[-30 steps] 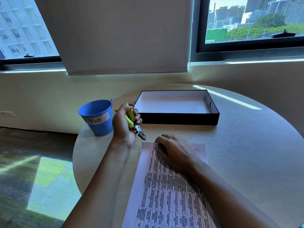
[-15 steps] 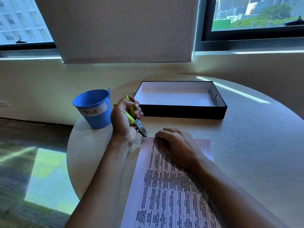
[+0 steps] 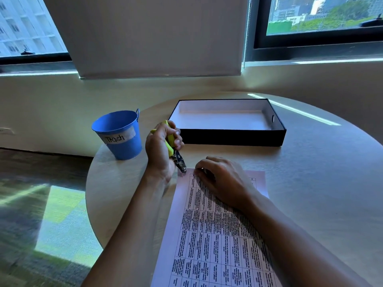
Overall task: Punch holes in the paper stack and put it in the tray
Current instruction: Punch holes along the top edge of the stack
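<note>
A stack of printed paper (image 3: 215, 241) lies on the round table in front of me, its top edge facing away. My left hand (image 3: 160, 151) grips a yellow-handled hole punch (image 3: 175, 151), whose metal jaws touch the stack's top left corner. My right hand (image 3: 222, 181) rests palm down on the top of the stack, fingers curled at its edge. Behind them stands a black tray (image 3: 230, 137) with a white inside that holds nothing.
A blue bucket (image 3: 119, 135) labelled "Trash" stands at the table's left edge, just left of my left hand. The round table (image 3: 321, 172) ends close to my left arm; floor lies below. A wall with windows and a blind rises behind the table.
My left hand has lowered the punch toward me until its jaws reach the stack's top left corner. My right hand stays on the paper. The view has tilted down slightly.
</note>
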